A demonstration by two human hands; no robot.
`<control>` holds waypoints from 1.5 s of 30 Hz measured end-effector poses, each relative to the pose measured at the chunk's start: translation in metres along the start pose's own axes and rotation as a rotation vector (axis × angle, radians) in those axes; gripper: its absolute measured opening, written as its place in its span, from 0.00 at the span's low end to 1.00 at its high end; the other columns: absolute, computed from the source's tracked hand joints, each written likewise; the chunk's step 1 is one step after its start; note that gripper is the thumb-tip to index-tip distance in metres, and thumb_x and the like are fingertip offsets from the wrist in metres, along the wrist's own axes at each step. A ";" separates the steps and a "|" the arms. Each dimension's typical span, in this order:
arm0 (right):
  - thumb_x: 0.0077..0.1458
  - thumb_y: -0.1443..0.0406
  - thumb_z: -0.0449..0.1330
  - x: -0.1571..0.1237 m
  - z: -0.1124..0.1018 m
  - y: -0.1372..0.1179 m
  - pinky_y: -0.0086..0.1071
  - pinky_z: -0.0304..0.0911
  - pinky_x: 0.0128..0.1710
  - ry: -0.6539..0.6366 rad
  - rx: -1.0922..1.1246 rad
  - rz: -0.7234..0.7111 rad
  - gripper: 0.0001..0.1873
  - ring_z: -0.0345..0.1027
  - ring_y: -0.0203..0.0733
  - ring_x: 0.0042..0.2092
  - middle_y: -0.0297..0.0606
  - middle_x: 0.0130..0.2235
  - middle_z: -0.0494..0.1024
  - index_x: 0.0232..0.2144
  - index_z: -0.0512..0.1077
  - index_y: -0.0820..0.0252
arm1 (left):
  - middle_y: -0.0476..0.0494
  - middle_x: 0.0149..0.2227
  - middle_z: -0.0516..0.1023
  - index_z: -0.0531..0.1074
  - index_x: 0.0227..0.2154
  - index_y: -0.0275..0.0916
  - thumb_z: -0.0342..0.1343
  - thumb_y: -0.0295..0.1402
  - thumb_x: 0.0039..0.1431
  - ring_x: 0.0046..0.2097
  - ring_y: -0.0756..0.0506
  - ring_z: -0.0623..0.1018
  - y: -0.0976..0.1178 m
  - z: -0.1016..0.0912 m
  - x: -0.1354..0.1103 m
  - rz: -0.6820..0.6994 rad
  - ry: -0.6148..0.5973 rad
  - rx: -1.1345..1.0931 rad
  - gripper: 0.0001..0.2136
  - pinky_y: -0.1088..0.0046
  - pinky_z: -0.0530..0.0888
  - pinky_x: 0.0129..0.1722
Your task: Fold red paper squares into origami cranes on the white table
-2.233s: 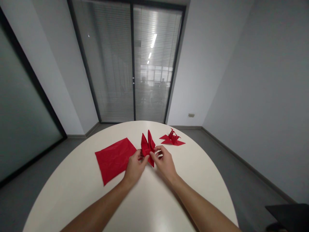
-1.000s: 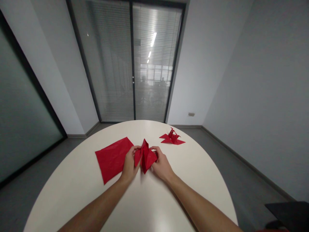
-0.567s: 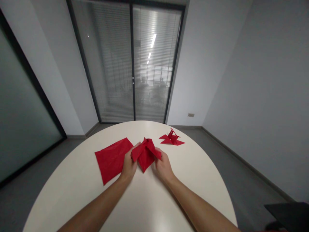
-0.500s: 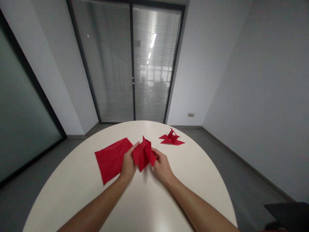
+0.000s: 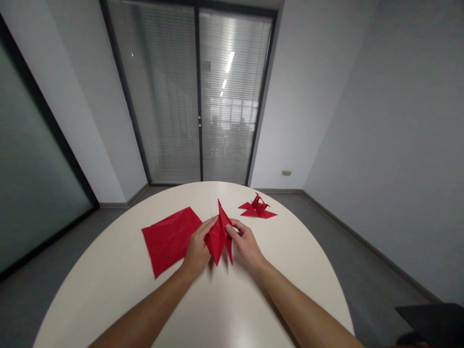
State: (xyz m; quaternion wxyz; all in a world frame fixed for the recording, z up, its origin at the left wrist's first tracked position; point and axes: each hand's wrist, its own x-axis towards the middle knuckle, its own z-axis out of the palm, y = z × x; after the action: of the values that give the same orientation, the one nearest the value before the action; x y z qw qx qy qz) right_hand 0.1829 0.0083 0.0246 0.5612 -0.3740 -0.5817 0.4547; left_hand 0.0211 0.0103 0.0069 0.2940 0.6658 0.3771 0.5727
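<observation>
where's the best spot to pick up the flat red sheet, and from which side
I'd pinch the red sheet by its left edge, coming from the left: it lies nearly flat, and that edge is exposed, while the left hand hides part of its right side.

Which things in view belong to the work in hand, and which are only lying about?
In the work:
folded paper, red, held between the left hand and right hand

Lying about on the table, as far as I can judge:
flat sheet, red, to the left; perhaps spare
origami, red, at the far right; perhaps finished
</observation>
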 end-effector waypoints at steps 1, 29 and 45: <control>0.55 0.48 0.64 0.001 0.000 0.000 0.39 0.68 0.46 0.005 0.031 0.013 0.21 0.73 0.48 0.44 0.40 0.42 0.80 0.40 0.78 0.57 | 0.39 0.59 0.75 0.75 0.55 0.43 0.61 0.29 0.55 0.61 0.39 0.73 0.000 0.001 0.000 -0.001 -0.009 -0.012 0.23 0.55 0.67 0.64; 0.48 0.51 0.69 0.003 -0.006 0.003 0.32 0.62 0.29 0.188 0.090 0.055 0.21 0.67 0.38 0.27 0.30 0.24 0.73 0.24 0.64 0.56 | 0.39 0.67 0.61 0.60 0.64 0.48 0.57 0.23 0.56 0.66 0.36 0.64 -0.002 -0.014 -0.003 0.352 0.123 0.363 0.33 0.53 0.67 0.61; 0.55 0.51 0.65 -0.009 0.002 -0.006 0.31 0.62 0.28 0.208 0.074 -0.065 0.18 0.66 0.37 0.26 0.28 0.24 0.72 0.30 0.63 0.54 | 0.40 0.57 0.75 0.67 0.58 0.44 0.56 0.25 0.55 0.57 0.39 0.75 0.007 -0.012 -0.005 0.290 0.136 0.186 0.26 0.56 0.72 0.59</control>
State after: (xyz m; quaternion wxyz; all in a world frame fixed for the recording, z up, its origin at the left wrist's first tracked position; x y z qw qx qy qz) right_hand 0.1821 -0.0026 0.0272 0.6463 -0.3792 -0.5152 0.4161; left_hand 0.0098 0.0022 0.0122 0.1194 0.6973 0.3475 0.6155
